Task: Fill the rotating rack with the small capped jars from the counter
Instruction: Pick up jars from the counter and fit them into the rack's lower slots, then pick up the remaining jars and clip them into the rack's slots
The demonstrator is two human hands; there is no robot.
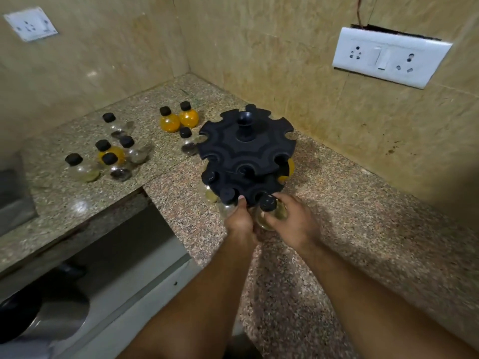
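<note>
— What surrounds the rack?

— A speckled granite counter (337, 203) in a corner of tan tiled walls. At the far left a steel sink (13, 193) is cut off by the frame. Eight loose jars (111, 156) with black caps stand well to the left of the rack, some yellow-filled and some clear.

— And the rack itself?

— The black two-tier rack (246, 149) stands near the corner. Its upper tier hides most of the lower one. Two capped jars (210, 177) sit in the lower slots on the left, and a yellow jar (289, 169) peeks out at the right.

— The hands?

— The left hand (239, 220) has its thumb against the lower rim. Its fingers are hidden, so whether they grip anything cannot be told. The right hand (295, 218) curls round a clear jar (269, 211) just at the nearest slot.

— Room to move?

— Bare granite lies to the right of the rack and towards the person. The counter edge drops away to the near left. A white socket plate (388, 57) hangs on the wall to the right.
</note>
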